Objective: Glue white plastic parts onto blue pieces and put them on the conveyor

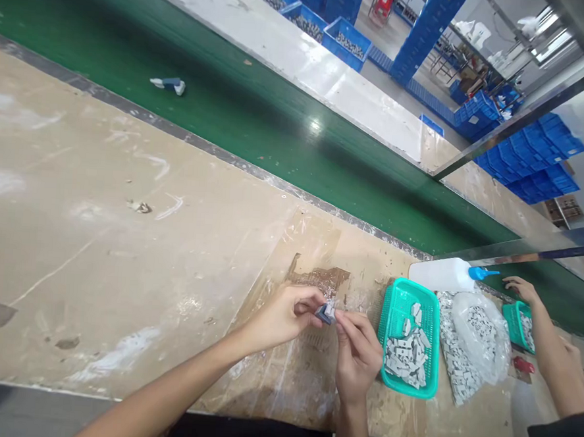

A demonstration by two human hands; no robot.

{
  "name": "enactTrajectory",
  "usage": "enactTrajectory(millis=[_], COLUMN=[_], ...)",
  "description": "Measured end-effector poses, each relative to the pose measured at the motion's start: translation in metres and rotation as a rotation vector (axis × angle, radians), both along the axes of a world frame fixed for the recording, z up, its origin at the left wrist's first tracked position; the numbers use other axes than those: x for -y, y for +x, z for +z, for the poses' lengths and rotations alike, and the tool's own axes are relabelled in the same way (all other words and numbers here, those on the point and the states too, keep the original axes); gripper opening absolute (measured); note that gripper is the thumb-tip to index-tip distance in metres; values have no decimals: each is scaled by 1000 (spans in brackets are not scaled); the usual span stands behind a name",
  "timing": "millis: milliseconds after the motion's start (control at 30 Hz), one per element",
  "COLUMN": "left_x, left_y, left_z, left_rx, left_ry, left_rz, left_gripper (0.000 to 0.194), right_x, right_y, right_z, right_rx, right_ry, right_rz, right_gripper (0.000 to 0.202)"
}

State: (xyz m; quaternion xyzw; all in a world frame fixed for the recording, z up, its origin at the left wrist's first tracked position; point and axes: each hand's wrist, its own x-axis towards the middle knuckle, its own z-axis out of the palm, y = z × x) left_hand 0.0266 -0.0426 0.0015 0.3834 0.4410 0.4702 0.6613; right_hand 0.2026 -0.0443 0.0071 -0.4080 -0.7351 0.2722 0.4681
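Near the front of the worn tabletop, my left hand (286,314) pinches a small dark blue and white part (324,312) between thumb and fingers. My right hand (357,354) meets it from the right, its thumb and forefinger closed on the pale end of the same part. Just right of my right hand stands a green basket (433,379) holding several small white-grey pieces (407,357). The part's finer details are too small to tell.
A white bottle (439,274) with a blue nozzle lies behind bags of small pieces (483,336). Another person's arm (551,346) reaches beside a small green basket (519,325). Beyond the table runs a green belt (276,151) carrying a blue-white part (170,84).
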Motion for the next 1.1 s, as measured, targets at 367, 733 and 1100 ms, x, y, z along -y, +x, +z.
enactTrajectory(millis=[367, 733, 1100], left_x=[4, 1, -1], left_y=[-1, -4, 11], left_z=[8, -8, 0], left_rx=[-183, -200, 157], left_ry=[47, -40, -147], left_rz=[103, 113, 54], left_gripper=[9, 44, 52], right_x=[0, -7, -18], right_y=[-20, -30, -8], right_z=[-1, -10, 3], right_rx=[48, 188, 43], right_ry=[76, 73, -239], right_rz=[-26, -72, 19], right_gripper=[56, 44, 33])
